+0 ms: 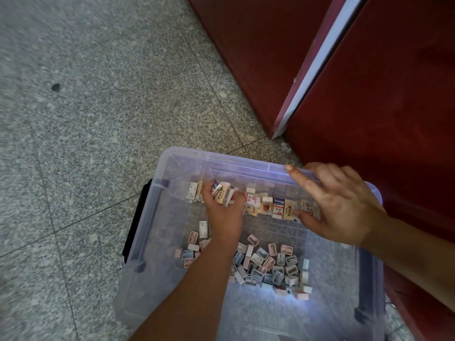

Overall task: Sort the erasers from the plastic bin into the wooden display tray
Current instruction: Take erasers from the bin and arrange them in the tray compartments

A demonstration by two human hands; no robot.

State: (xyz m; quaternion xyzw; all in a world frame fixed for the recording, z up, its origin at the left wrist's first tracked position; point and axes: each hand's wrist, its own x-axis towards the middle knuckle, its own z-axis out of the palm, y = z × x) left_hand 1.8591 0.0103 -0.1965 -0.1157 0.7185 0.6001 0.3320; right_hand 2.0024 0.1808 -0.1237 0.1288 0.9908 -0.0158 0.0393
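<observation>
The speckled stone floor (98, 119) is filling most of the view, with a dark red cabinet (381, 94) standing at the right. The clear plastic bin (157, 217) is sitting on the floor just beside that cabinet. The wooden display tray is not showing anywhere, so I cannot tell how many pieces have already gone across. Judging by the bin, the sorting is looking far from finished. A loose heap of picture-faced erasers (270, 267) is lying at the near end, and a row of printed-sleeve erasers (278, 205) is leaning along the far wall. Both hands are working inside. The right hand (339, 205) is resting open at the far rim with fingers spread, and the left hand (222, 215) is curling round a small clutch of sleeved erasers (221, 191).
</observation>
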